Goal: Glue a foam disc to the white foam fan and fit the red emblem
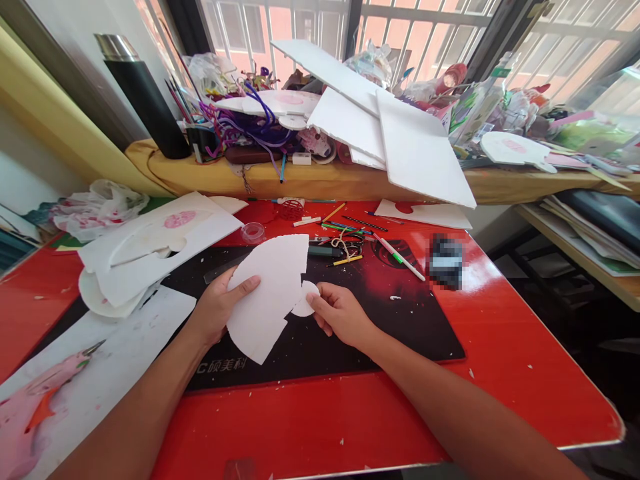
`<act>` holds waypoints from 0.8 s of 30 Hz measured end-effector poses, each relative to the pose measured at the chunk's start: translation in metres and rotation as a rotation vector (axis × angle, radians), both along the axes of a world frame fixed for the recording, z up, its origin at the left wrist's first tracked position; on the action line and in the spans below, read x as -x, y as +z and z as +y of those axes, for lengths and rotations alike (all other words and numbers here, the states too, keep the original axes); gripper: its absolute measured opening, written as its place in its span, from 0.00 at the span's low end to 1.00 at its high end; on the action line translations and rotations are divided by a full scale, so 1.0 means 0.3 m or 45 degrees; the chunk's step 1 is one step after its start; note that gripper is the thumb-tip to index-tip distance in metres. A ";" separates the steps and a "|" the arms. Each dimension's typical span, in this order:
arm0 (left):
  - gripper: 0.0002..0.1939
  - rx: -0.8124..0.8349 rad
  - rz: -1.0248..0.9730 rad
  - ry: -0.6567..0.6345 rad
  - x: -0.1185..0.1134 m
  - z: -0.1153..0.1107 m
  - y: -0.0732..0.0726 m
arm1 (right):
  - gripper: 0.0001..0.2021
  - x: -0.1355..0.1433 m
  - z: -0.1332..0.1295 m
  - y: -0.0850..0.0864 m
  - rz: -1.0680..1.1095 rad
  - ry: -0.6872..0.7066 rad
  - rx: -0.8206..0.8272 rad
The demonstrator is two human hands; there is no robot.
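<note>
My left hand (223,302) grips a white fan-shaped foam board piece (273,287) by its left edge, thumb on top and fingers underneath. A small rounded white piece (303,302) sits at the notch on the right side of the fan shape. My right hand (336,308) pinches that rounded piece between thumb and fingers. Whether the two pieces are joined or only touching, I cannot tell. Both are held above a black desk mat (400,333) with white lettering, where small white scraps lie scattered.
A pink glue gun (45,407) lies on a white sheet at the left. Behind it are cut white boards (200,233). Pens (400,257) and scissors lie beyond my hands. A black flask (145,100) and stacked white boards (420,147) occupy the cluttered sill.
</note>
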State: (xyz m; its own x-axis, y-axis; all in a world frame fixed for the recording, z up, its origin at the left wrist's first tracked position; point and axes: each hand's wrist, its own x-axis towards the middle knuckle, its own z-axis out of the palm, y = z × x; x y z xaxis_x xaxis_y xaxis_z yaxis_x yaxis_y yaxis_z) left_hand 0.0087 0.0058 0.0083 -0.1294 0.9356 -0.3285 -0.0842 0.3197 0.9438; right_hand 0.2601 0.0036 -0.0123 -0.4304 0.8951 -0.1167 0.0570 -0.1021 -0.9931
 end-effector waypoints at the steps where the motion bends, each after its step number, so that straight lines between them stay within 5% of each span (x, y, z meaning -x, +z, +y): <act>1: 0.38 0.002 -0.001 -0.004 0.000 0.000 0.000 | 0.20 0.000 0.000 -0.001 0.002 0.000 0.000; 24: 0.37 0.022 -0.010 0.016 -0.001 0.004 -0.003 | 0.19 0.002 0.003 -0.005 0.025 -0.003 -0.008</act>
State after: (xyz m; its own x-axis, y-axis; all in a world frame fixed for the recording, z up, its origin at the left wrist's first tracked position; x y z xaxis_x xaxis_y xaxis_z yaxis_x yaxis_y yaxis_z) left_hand 0.0089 0.0069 0.0074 -0.1386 0.9282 -0.3454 -0.0960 0.3345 0.9375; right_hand 0.2595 0.0045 -0.0139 -0.4301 0.8970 -0.1023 0.0370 -0.0957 -0.9947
